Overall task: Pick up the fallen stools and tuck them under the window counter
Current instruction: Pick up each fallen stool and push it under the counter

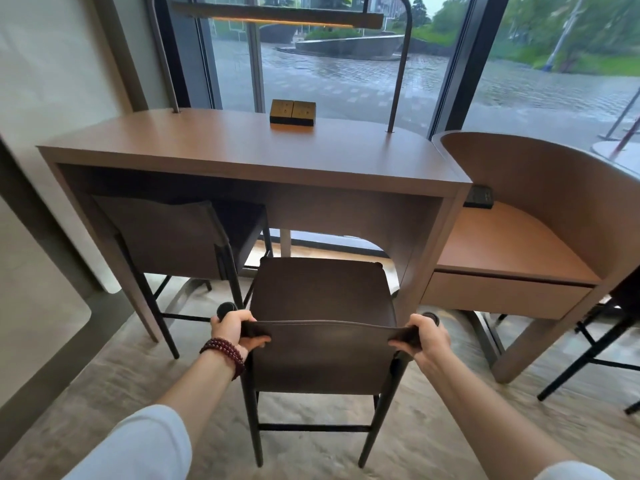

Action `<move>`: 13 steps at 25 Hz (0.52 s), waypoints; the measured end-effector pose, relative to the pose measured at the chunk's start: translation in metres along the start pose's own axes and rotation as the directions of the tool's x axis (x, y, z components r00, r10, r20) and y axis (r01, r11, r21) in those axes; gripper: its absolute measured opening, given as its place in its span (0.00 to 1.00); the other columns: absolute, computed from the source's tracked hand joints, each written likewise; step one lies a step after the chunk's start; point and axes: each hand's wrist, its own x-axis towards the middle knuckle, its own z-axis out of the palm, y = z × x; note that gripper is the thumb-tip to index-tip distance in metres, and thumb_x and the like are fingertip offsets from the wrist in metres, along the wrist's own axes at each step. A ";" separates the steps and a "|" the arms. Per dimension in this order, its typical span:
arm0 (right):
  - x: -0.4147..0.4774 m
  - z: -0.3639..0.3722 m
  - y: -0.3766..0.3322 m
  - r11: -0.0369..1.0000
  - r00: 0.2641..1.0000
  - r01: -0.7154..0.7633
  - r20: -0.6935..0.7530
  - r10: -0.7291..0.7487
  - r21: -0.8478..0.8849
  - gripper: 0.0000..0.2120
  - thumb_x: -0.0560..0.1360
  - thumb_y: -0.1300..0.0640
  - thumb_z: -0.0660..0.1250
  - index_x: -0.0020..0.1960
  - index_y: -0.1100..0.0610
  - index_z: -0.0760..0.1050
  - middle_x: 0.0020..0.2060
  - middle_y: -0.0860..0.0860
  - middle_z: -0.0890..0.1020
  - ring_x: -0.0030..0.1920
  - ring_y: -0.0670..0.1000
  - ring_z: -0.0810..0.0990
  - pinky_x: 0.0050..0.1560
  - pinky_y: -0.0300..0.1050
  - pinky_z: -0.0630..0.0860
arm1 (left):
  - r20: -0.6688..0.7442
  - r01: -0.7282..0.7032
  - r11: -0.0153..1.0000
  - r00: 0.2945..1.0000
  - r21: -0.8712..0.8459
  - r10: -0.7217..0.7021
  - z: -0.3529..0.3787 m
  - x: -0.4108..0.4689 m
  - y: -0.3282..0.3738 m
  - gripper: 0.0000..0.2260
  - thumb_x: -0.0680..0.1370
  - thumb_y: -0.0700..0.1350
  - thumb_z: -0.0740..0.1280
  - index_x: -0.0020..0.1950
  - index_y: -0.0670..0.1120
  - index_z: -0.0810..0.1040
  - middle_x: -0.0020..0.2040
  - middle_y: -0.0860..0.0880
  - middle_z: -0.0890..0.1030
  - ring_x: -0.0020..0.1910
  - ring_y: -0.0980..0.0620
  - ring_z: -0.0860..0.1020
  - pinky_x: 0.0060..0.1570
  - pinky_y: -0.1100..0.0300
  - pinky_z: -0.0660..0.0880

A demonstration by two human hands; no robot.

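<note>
Already upright, the stool [322,306] stood just before the desk [242,147]; the left hand [232,329] and right hand [420,336] each gripped its backrest corners, likely to steer it under.

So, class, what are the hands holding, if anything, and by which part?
The brown stool, upright: left hand and right hand grip the two top corners of its backrest.

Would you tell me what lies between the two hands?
Head view: the stool's backrest spans from left hand to right hand, gripped at both ends.
</note>
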 end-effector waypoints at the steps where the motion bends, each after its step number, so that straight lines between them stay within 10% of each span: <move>1: 0.008 0.004 -0.006 1.000 1.000 0.011 -0.006 -0.011 0.006 0.10 0.67 0.72 0.63 0.43 0.59 0.69 0.41 0.58 0.71 0.42 0.59 0.73 0.27 0.59 0.79 | 0.011 0.000 1.000 1.000 0.006 0.000 0.012 0.007 0.003 0.24 0.72 0.28 0.60 0.60 0.50 0.60 0.56 0.37 0.67 0.46 0.36 0.74 0.45 0.33 0.76; 13: 0.103 0.093 -0.046 0.996 0.997 0.068 -0.047 -0.065 0.062 0.17 0.70 0.70 0.64 0.56 0.59 0.68 0.42 0.57 0.72 0.41 0.57 0.74 0.33 0.60 0.81 | 0.063 0.051 0.997 0.996 0.054 -0.055 0.102 0.135 0.058 0.26 0.72 0.31 0.65 0.64 0.51 0.61 0.52 0.39 0.71 0.46 0.37 0.74 0.39 0.37 0.77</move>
